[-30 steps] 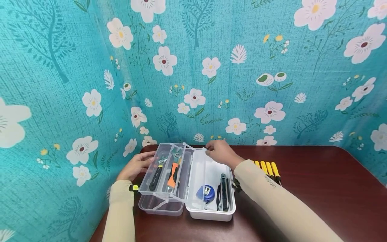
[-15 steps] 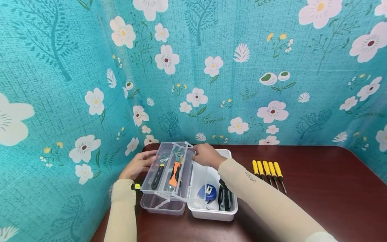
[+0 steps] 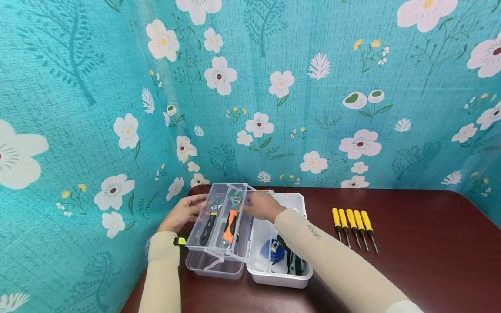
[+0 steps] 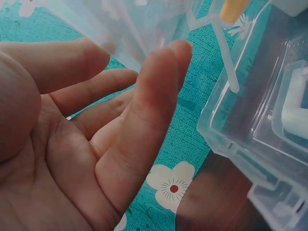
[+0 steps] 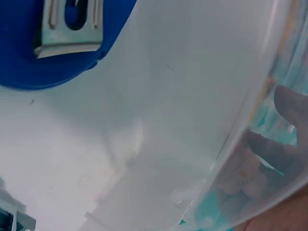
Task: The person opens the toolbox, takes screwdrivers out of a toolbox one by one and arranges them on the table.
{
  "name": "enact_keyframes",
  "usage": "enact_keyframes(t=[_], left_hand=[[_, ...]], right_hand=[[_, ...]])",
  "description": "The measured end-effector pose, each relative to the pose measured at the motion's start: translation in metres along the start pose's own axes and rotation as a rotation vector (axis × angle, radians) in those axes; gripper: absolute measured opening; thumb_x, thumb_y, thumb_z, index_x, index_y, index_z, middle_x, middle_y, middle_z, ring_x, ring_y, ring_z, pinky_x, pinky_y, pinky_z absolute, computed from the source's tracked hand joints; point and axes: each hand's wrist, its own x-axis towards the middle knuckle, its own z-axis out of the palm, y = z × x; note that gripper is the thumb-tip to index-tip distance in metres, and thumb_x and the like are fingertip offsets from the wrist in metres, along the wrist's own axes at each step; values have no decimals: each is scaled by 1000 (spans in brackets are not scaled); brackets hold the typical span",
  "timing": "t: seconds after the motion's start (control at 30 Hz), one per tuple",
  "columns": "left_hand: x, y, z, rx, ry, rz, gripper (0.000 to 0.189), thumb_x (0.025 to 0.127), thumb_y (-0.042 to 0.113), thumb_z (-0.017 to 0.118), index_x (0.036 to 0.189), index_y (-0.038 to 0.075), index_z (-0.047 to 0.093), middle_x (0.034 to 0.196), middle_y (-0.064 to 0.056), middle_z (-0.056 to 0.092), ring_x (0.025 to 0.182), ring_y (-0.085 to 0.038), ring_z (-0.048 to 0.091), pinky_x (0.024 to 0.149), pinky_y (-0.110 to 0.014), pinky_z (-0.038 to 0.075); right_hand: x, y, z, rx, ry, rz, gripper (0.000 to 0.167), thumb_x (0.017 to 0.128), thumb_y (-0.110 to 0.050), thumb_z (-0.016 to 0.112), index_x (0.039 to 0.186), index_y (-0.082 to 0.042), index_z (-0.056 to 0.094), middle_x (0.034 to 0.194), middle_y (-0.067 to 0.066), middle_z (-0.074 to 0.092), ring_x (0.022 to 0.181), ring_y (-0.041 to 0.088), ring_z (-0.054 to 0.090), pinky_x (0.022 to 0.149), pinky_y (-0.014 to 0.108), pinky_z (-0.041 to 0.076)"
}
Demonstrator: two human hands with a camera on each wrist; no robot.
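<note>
A clear plastic tray (image 3: 216, 237) of an unfolded toolbox stands raised on the left, holding a black-handled adjustable wrench (image 3: 209, 226) and an orange-handled adjustable wrench (image 3: 230, 226). My left hand (image 3: 182, 215) is at its left side, fingertips right at the plastic and slightly bent in the left wrist view. Beside the tray's right wall is my right hand (image 3: 261, 205), reaching over the white toolbox base (image 3: 279, 281); its fingertips are partly hidden, and I cannot tell what they hold. A blue tape measure (image 3: 273, 251) lies in the base next to black-and-grey tools (image 3: 297, 264).
A lower clear tray (image 3: 215, 270) extends beneath the raised one. To the right, several yellow-handled screwdrivers (image 3: 352, 219) lie side by side on the dark red table (image 3: 422, 234). A flowered teal curtain (image 3: 313, 126) hangs behind and on the left.
My right hand has moved left from the back of the white base to the raised tray's right side, uncovering the screwdrivers. My left hand stays at the tray's left side.
</note>
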Motion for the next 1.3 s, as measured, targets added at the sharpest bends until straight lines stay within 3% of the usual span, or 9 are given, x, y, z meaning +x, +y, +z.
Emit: enact_keyframes(t=[0.17, 0.3, 0.5, 0.63, 0.8, 0.97, 1.17, 1.3], left_hand=[[3, 6, 3, 13, 1, 6, 47, 101, 24, 56, 143, 4, 48, 119, -17, 63, 95, -29, 66, 78, -41, 55], [5, 9, 4, 2, -10, -2, 47, 101, 24, 56, 143, 5, 48, 120, -17, 62, 96, -29, 66, 78, -41, 55], [7, 12, 6, 17, -1, -12, 45, 100, 24, 57, 142, 7, 50, 119, -15, 63, 95, -29, 66, 79, -42, 55], [6, 14, 7, 17, -6, -11, 45, 101, 22, 56, 143, 6, 48, 120, -16, 63, 96, -30, 65, 80, -42, 55], [5, 13, 11, 11, 9, -26, 45, 100, 21, 57, 142, 6, 49, 118, -16, 63, 94, -30, 66, 78, -41, 55], [1, 7, 12, 22, 24, -30, 45, 99, 22, 58, 141, 8, 51, 118, -15, 63, 95, -29, 66, 79, -41, 55], [-9, 2, 8, 28, 67, -57, 43, 100, 19, 57, 141, 7, 50, 118, -15, 64, 95, -29, 66, 79, -42, 55], [-8, 3, 8, 28, 51, -50, 45, 100, 22, 57, 142, 7, 49, 120, -15, 63, 97, -29, 66, 80, -42, 54]], right_hand=[[0, -2, -1, -111, 4, -19, 47, 97, -47, 57, 122, -8, 65, 92, 3, 68, 75, 13, 61, 73, 33, 50], [-3, -2, 0, -181, 15, -29, 42, 95, -44, 60, 111, -6, 67, 78, 2, 63, 67, 14, 59, 68, 34, 51], [-1, 0, 2, -122, 48, 23, 43, 94, -44, 57, 121, -11, 66, 73, -2, 60, 61, 15, 55, 60, 33, 47], [-2, 1, 0, -83, 76, 47, 48, 92, -35, 60, 130, -5, 58, 71, 0, 56, 57, 15, 53, 55, 32, 46], [-4, 2, 3, -85, 121, 68, 52, 92, -30, 62, 135, -3, 53, 78, 1, 61, 61, 13, 55, 56, 29, 47], [-3, 1, 10, -121, 164, 77, 44, 94, -27, 63, 132, -5, 56, 78, 1, 62, 61, 11, 55, 54, 29, 47], [-4, -6, 16, -151, 104, 50, 42, 91, -31, 62, 125, -7, 63, 65, -3, 56, 55, 12, 53, 51, 30, 46], [-7, -6, 15, -198, 88, 46, 39, 91, -33, 61, 122, -10, 65, 63, -3, 55, 52, 12, 52, 48, 30, 45]])
